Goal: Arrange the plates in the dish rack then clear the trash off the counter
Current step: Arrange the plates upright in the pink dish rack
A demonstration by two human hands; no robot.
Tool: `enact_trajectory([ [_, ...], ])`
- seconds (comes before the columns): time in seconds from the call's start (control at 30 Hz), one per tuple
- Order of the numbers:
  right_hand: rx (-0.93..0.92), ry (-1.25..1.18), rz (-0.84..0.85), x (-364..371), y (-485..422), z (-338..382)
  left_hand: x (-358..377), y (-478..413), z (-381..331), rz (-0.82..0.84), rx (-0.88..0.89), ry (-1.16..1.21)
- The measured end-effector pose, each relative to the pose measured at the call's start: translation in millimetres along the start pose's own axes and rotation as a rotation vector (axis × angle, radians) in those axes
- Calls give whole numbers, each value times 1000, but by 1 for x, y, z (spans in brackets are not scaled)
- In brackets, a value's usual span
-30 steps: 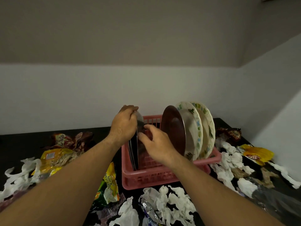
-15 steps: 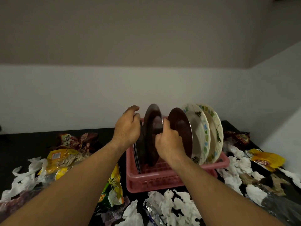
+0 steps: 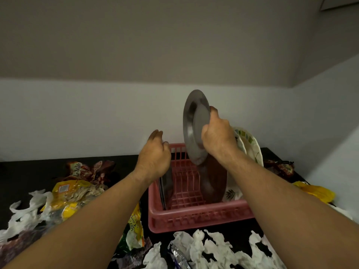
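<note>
A pink dish rack [image 3: 196,220] stands on the black counter [image 3: 29,171]. My right hand [image 3: 217,136] grips a steel plate [image 3: 191,129] by its rim and holds it upright above the rack's middle. My left hand [image 3: 155,154] rests on the top edge of thin steel plates [image 3: 164,189] standing at the rack's left end; its fingers look loosely curled over them. A dark steel plate [image 3: 214,183] and two white patterned plates [image 3: 250,146] stand at the rack's right end.
Crumpled white tissues [image 3: 209,247] lie in front of the rack. Snack wrappers [image 3: 71,193] and more tissues [image 3: 23,214] litter the left counter; a green packet [image 3: 134,230] lies beside the rack. Yellow and brown wrappers [image 3: 314,193] sit at right, close to the side wall.
My right hand has lifted one steel plate up out of the left group and carried it right, above the rack. My left hand stays on the remaining left plates.
</note>
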State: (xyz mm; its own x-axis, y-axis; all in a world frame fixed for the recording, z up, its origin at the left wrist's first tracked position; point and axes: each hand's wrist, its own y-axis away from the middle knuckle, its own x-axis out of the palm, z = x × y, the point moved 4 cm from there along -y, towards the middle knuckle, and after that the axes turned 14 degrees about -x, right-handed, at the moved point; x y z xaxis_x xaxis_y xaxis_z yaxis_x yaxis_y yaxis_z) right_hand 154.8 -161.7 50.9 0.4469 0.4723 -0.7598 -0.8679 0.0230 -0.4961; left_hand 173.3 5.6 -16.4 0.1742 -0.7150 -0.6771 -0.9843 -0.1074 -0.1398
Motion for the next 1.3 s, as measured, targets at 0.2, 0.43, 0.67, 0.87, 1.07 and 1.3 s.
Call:
enact_trajectory([
  [0.2,18,116,78,18,19,-14,0,-1,-1,4,6,-61],
  [0.43,11,72,134,41,44,-20,-1,0,-1,-15,-3,-91],
  [0.67,80,62,168,63,71,-24,-1,0,-2,-15,-1,-94],
  [0.87,99,-24,126,63,94,-24,-1,-1,0,-3,-4,-72],
  [1.07,146,-98,87,60,108,-32,-9,-9,2,43,-22,-9],
  [1.3,119,-144,115,56,99,-28,-16,-13,5,23,19,-6],
])
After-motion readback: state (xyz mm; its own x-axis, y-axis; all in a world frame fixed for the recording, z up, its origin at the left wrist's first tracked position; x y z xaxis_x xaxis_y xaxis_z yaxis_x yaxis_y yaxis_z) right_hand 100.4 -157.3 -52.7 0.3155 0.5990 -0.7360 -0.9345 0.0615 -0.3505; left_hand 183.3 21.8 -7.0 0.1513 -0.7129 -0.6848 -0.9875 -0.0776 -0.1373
